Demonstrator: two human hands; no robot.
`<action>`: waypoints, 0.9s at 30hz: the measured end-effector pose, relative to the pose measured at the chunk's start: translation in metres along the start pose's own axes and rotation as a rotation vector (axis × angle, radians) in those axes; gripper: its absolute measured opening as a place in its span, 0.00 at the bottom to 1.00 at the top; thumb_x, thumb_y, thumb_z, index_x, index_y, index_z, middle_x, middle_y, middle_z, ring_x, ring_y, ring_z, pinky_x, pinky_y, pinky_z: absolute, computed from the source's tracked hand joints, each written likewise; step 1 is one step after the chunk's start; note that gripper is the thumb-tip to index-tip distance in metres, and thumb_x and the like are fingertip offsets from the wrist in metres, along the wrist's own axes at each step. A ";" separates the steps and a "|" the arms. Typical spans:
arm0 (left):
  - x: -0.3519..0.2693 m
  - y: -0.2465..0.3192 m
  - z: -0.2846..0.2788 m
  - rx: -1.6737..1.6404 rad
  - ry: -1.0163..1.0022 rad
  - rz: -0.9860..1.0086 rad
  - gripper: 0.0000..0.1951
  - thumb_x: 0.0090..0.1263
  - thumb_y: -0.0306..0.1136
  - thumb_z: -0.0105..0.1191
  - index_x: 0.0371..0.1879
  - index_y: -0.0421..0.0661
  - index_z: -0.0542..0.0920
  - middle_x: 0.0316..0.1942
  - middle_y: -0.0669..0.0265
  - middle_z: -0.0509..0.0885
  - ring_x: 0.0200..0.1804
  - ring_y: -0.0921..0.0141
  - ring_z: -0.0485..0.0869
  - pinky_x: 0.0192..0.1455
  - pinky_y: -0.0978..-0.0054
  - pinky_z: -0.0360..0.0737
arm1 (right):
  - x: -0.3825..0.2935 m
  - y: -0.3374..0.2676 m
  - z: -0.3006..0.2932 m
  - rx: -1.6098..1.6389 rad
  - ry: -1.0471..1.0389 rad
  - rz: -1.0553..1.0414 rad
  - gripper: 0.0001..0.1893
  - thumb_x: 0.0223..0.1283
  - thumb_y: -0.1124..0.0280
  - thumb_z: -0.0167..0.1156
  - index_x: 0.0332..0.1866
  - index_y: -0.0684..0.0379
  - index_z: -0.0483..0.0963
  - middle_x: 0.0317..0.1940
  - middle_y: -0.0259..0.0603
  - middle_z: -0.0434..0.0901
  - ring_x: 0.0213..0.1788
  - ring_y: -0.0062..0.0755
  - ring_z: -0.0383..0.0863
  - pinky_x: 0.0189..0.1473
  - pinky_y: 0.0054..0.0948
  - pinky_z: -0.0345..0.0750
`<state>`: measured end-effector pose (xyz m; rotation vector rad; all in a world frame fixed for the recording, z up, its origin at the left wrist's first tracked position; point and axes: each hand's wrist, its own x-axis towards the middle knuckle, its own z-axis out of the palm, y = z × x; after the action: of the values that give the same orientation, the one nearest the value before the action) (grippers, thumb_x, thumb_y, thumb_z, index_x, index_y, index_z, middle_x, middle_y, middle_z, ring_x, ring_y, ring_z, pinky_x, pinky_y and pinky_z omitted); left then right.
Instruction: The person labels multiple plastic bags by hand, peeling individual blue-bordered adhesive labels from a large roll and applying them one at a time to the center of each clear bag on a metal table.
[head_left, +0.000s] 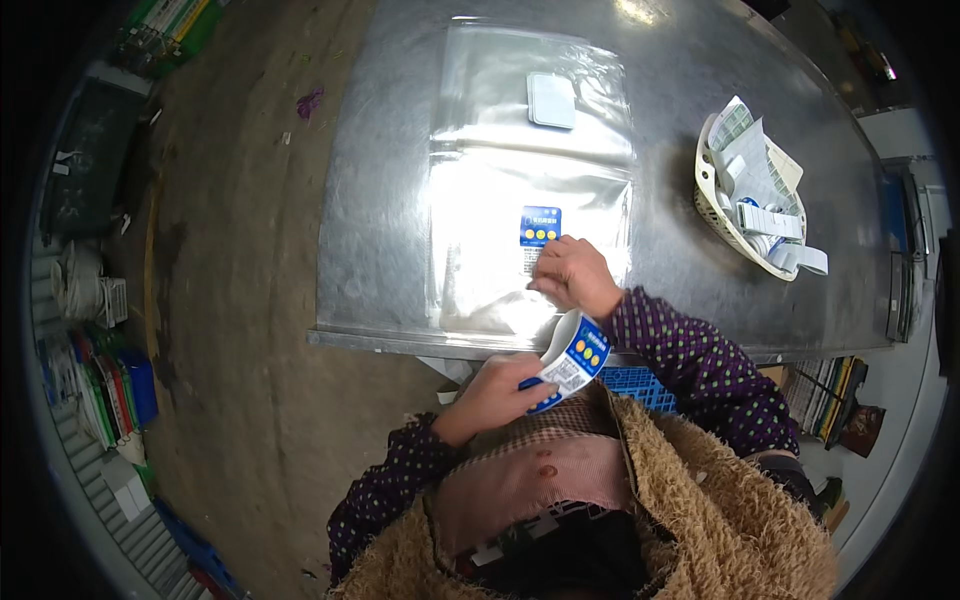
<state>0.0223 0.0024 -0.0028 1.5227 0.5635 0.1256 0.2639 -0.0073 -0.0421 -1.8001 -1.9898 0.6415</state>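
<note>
My left hand (499, 394) holds a roll of blue and white printed labels (577, 360) between thumb and fingers, just off the table's near edge. My right hand (571, 276) rests with bent fingers on the lower part of a blue and white label (540, 227), which lies flat on a clear plastic bag (480, 225). Nothing is plainly held in its fingers. Farther up, a pale flat rectangular object (552, 101) lies on the clear plastic. Glare hides part of the bag's surface and edges.
The plastic lies on a metal table (375, 225). At the right, a cream plastic basket (705, 191) holds papers, label rolls and strips. Under the table's near edge shows a blue plastic crate (637, 386). Along the far left stand bundled coloured items (105, 382) and a dark green bin (90, 165).
</note>
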 end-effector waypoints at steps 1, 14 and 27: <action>0.006 0.004 -0.002 0.043 -0.045 -0.014 0.11 0.65 0.33 0.65 0.41 0.40 0.85 0.31 0.55 0.83 0.34 0.62 0.84 0.39 0.66 0.80 | 0.002 0.002 -0.002 0.092 0.002 0.032 0.09 0.55 0.67 0.70 0.39 0.57 0.83 0.34 0.37 0.83 0.42 0.36 0.80 0.46 0.34 0.75; 0.037 -0.013 -0.030 0.152 -0.046 -0.253 0.14 0.65 0.34 0.65 0.47 0.42 0.87 0.40 0.59 0.86 0.41 0.66 0.85 0.47 0.70 0.80 | 0.017 0.015 -0.015 -0.133 -0.031 -0.256 0.09 0.54 0.66 0.72 0.33 0.56 0.78 0.38 0.38 0.80 0.43 0.40 0.79 0.47 0.40 0.76; 0.033 -0.055 -0.035 0.138 -0.172 -0.253 0.18 0.68 0.41 0.66 0.51 0.42 0.86 0.41 0.58 0.88 0.43 0.68 0.85 0.49 0.68 0.81 | 0.009 0.014 -0.001 -0.051 -0.085 -0.257 0.10 0.56 0.66 0.68 0.42 0.53 0.82 0.40 0.39 0.81 0.46 0.41 0.80 0.49 0.40 0.77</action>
<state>0.0221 0.0441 -0.0624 1.5637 0.6311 -0.2408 0.2745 0.0029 -0.0493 -1.5303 -2.2632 0.5994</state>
